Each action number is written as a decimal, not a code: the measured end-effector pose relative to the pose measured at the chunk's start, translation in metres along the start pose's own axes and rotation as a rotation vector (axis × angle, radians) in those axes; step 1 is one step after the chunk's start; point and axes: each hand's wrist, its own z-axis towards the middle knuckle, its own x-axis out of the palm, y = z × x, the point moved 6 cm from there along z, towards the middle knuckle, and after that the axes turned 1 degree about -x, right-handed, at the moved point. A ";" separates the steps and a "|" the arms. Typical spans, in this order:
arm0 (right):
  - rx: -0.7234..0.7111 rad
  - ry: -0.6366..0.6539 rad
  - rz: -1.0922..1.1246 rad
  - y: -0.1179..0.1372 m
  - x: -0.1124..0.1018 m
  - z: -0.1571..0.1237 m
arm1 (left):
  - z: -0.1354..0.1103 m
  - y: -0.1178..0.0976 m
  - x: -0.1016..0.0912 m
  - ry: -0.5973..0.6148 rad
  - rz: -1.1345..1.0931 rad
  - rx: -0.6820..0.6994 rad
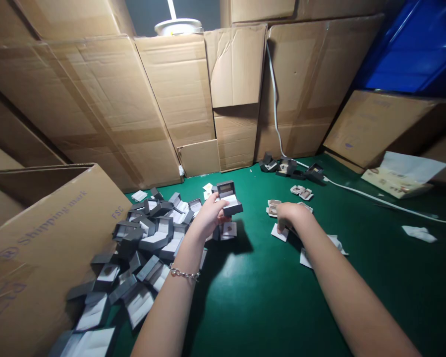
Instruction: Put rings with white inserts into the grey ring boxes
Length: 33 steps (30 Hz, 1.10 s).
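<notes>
- Head view: the left hand [209,218] grasps an open dark grey jewellery box [229,200], raised above the green table [238,297]; its fingers hold the box's left side, with the thumb at the white lining and the hinged lid standing up at the back.
- The right hand [293,215] reaches down at the table, well apart from the box; its fingertips meet the upper edge of a white square card [279,234], and I cannot tell whether they pinch it.
- A beige insert [272,208] sits just beside the right fingers, on their far left.
- Many similar open boxes [159,236] lie heaped left of the left hand, near a cardboard carton [59,248].
</notes>
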 end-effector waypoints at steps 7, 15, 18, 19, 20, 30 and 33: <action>-0.127 -0.027 -0.039 0.013 0.003 0.006 | -0.005 -0.001 0.009 0.124 -0.176 -0.052; -0.483 -0.349 0.328 -0.006 -0.039 -0.013 | -0.011 0.000 0.016 0.309 -0.021 0.088; -0.584 -0.444 0.554 -0.014 -0.054 -0.035 | -0.016 -0.004 0.027 0.496 -0.002 0.204; -0.620 -0.427 0.621 -0.014 -0.056 -0.043 | -0.017 -0.005 0.028 0.523 -0.004 0.231; -0.659 -0.398 0.677 -0.014 -0.058 -0.050 | -0.017 -0.006 0.029 0.532 -0.003 0.255; -0.909 -0.321 0.866 0.006 -0.060 -0.096 | -0.016 -0.010 0.032 0.416 -0.014 0.333; -0.887 -0.404 0.905 0.016 -0.061 -0.097 | -0.015 -0.007 0.031 0.394 -0.036 0.276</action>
